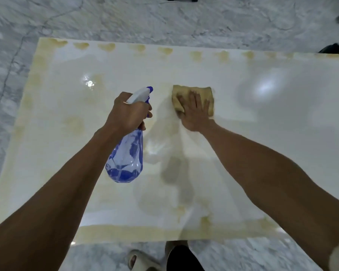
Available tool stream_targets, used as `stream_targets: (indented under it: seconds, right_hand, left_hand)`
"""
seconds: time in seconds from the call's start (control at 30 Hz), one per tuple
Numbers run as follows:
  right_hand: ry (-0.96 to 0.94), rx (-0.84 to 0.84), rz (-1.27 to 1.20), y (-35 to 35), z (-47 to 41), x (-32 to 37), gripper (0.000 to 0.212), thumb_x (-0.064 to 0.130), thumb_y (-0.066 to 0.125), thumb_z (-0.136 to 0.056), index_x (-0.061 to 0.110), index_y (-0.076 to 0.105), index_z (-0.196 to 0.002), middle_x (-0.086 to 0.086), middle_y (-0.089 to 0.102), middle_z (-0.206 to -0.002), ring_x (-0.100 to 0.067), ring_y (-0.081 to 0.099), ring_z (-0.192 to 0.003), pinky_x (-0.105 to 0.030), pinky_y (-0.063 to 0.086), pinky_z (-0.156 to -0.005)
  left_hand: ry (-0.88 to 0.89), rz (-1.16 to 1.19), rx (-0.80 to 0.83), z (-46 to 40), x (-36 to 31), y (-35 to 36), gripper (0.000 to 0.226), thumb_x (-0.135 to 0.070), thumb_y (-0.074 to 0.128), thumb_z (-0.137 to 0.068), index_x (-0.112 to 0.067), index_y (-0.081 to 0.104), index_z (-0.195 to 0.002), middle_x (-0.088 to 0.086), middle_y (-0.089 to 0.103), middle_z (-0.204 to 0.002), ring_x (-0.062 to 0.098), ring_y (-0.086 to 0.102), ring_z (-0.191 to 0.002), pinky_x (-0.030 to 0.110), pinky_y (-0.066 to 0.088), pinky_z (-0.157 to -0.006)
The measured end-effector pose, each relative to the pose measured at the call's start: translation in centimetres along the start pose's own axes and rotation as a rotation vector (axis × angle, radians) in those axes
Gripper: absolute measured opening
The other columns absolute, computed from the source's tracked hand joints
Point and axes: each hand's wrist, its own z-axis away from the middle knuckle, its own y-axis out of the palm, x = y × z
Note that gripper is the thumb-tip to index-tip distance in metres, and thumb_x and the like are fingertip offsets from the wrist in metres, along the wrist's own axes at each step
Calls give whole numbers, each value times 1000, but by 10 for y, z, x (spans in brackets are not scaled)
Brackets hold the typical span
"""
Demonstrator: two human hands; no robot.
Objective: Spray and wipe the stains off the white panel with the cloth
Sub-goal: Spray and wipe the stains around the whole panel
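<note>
Head view of a white panel (282, 133) lying flat on a marble floor (125, 20). The right hand (194, 112) lies flat, fingers spread, pressing a tan cloth (186, 92) against the panel near its centre; its grip is apart, holding the cloth by downward pressure only. The left hand (128, 112) has its grip clamped on the neck of a blue spray bottle (125, 159), which hangs above the panel with the nozzle pointing toward the cloth. Yellowish stains (106, 47) line the far edge, the left edge and the near edge, with fainter patches in the left half; the right half looks cleaner. Probable risks: because the cloth is merely pressed, a fast stroke may let it slip or bunch under the palm; the cloth already looks discoloured and may smear residue over cleaned areas; the glossy wet film may hide remaining stains; overspray may wet the floor beside the sandalled foot (137, 260) at the near edge, inviting a slip.
</note>
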Motion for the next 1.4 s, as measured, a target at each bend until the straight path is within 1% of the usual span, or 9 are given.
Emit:
stream_targets:
  seconds: [0.43,0.63,0.7,0.8,0.87,1.0,1.13,1.23,1.4]
  right_hand:
    - [47,237,2,102,327,49,61,53,26,-104,43,-2,-157,0,-19,-166,-22,-21,-152,-55,-12,-121]
    - [159,108,-917,18,298,61,47,35,38,-105,10,46,-145,-6,44,-153,-22,39,-144,-40,26,-122]
    - [308,9,-869,-23,264,62,45,31,36,-108,6,43,-145,-13,51,-143,-29,48,-132,-30,38,-107]
    - [245,-86,-844,-78,185,61,41,27,34,-109,4,51,-138,-11,56,-115,-24,57,-98,-21,43,-74]
    - [152,-140,-747,-103,121,67,42,32,35,-109,9,51,-141,-6,60,-127,-24,60,-109,-22,41,-84]
    - [-16,-130,-453,-104,-33,65,43,42,29,-103,38,41,-144,3,54,-144,-22,54,-126,-44,39,-108]
    - [21,-13,-18,-60,-124,77,52,36,28,-106,29,21,-157,-16,29,-156,-41,31,-142,-60,27,-112]
    - [77,81,108,-20,-114,88,58,49,22,-105,41,-2,-157,-6,-12,-167,-34,-12,-153,-62,-3,-117]
    - [36,61,43,17,-20,100,62,54,22,-104,40,-7,-157,-2,-19,-166,-30,-20,-152,-60,-13,-117]
  left_hand:
    - [12,-14,93,189,66,-12,24,-22,51,-71,-5,67,-77,21,72,-85,18,53,-38,37,55,-58]
    - [17,-11,108,182,56,-24,30,-25,52,-71,0,67,-77,22,73,-84,20,53,-37,37,53,-60]
    - [45,-11,88,162,40,-31,33,-24,52,-70,4,66,-79,16,72,-78,18,53,-37,38,53,-61]
    - [80,2,49,120,17,-43,31,-25,54,-74,2,67,-79,16,72,-77,19,53,-38,35,52,-57]
    - [81,14,25,86,4,-50,33,-27,54,-78,2,68,-83,16,71,-77,21,52,-39,34,52,-55]
    - [102,-12,-11,19,0,-57,21,-14,54,-86,1,68,-86,15,72,-81,17,52,-36,30,52,-48]
    - [84,-18,-36,-22,14,-59,20,-5,52,-86,6,68,-87,16,72,-81,17,52,-35,32,52,-50]
    - [62,-7,-49,-31,26,-64,23,-11,53,-81,5,68,-89,15,73,-81,17,53,-35,33,54,-50]
    - [19,-45,-29,4,46,-75,18,-16,55,-77,-3,68,-80,15,73,-81,14,52,-34,33,53,-54]
